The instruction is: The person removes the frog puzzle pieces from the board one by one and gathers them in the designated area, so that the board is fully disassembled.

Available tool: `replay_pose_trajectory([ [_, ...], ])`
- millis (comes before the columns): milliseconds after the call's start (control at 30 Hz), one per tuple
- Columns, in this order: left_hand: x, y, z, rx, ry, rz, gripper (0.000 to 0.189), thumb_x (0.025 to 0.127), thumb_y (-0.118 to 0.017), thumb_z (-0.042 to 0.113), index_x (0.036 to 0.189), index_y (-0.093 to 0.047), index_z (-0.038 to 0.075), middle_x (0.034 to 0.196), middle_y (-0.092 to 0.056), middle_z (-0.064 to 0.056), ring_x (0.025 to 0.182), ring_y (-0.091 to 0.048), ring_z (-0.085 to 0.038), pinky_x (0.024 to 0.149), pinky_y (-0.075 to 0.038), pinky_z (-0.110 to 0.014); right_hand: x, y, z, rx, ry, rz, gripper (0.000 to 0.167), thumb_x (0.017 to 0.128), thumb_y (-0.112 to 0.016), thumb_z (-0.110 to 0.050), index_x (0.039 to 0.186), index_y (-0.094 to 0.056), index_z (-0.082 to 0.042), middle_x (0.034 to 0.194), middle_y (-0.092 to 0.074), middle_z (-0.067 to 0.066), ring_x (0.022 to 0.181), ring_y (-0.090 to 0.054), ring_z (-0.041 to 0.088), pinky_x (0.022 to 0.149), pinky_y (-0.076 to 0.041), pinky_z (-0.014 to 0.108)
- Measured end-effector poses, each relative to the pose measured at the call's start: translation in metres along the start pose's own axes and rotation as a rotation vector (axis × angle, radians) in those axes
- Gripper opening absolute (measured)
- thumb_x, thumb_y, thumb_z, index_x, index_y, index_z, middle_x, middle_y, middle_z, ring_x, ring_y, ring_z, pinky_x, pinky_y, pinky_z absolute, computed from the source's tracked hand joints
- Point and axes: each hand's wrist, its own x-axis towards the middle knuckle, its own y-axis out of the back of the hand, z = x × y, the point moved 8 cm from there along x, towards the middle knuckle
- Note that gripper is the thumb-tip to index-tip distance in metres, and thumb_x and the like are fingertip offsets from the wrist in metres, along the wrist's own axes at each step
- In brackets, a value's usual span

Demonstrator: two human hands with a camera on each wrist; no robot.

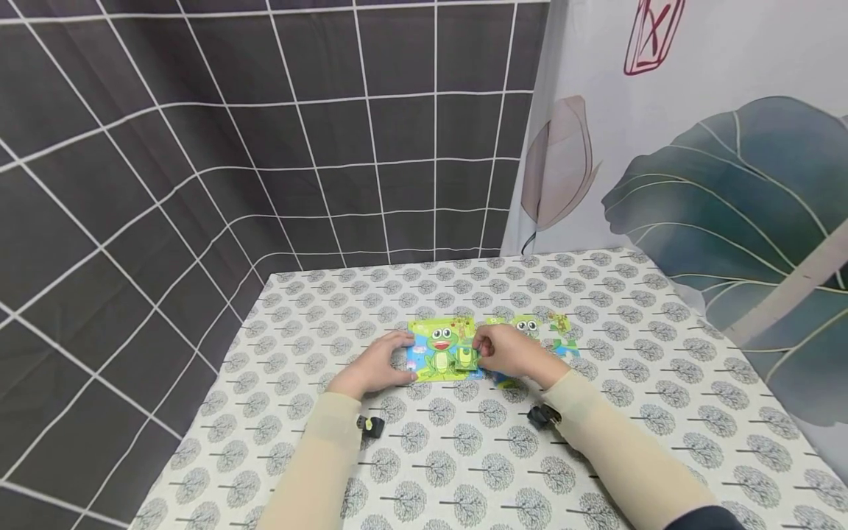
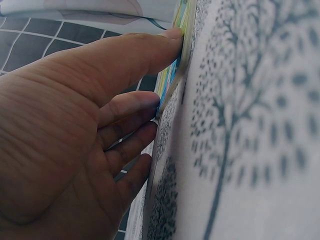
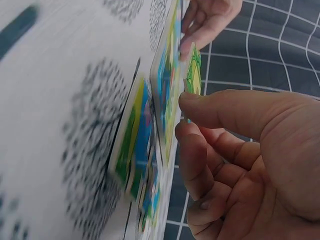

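Observation:
A picture board point(image 1: 425, 361) with a smiling green frog on a blue and yellow-green ground lies flat on the table. My left hand point(image 1: 380, 362) rests at its left side, thumb point(image 2: 167, 47) and fingertips right at the edge, fingers loosely extended. Between thumb and index finger, my right hand point(image 1: 509, 351) pinches a green puzzle piece point(image 3: 194, 75) printed with part of a frog. In the head view that piece overlaps the lower right of the board; the right wrist view shows it raised above the board's surface.
More puzzle pieces point(image 1: 526, 326), one with frog eyes, lie right of the board, partly hidden by my right hand. The table point(image 1: 437, 471) has a tree-print cloth. A dark checked curtain point(image 1: 318, 132) stands behind and left, a pale leaf-patterned one point(image 1: 715, 206) at right.

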Motion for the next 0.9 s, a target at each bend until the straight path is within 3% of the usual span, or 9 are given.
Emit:
replay_pose_trajectory([
  [233, 0.001, 0.000, -0.001, 0.015, 0.003, -0.001, 0.081, 0.082, -0.089, 0.034, 0.152, -0.054, 0.014, 0.165, -0.041, -0.002, 0.152, -0.035, -0.031, 0.125, -0.026, -0.056, -0.016, 0.012, 0.017, 0.006, -0.004, 0.003, 0.020, 0.085, -0.080, -0.004, 0.100, -0.069, -0.012, 0.081, -0.062, -0.004, 0.077, -0.058, 0.014, 0.079, -0.056, 0.034],
  [633, -0.001, 0.000, -0.001, 0.003, 0.016, -0.001, 0.081, 0.081, -0.090, 0.031, 0.152, -0.054, 0.014, 0.165, -0.041, -0.001, 0.152, -0.035, -0.031, 0.125, -0.026, -0.056, -0.043, 0.029, 0.045, 0.047, -0.028, -0.003, 0.025, 0.082, -0.077, 0.002, 0.104, -0.069, -0.008, 0.085, -0.062, -0.001, 0.079, -0.058, 0.016, 0.071, -0.058, 0.029],
  [900, 0.000, 0.000, -0.002, 0.001, 0.011, 0.003, 0.081, 0.081, -0.090, 0.031, 0.152, -0.054, 0.014, 0.165, -0.041, -0.001, 0.152, -0.034, -0.031, 0.125, -0.026, -0.057, -0.058, 0.037, 0.064, 0.095, -0.010, -0.060, 0.025, 0.079, -0.077, 0.003, 0.100, -0.069, -0.009, 0.083, -0.063, 0.000, 0.075, -0.059, 0.017, 0.066, -0.058, 0.028],
])
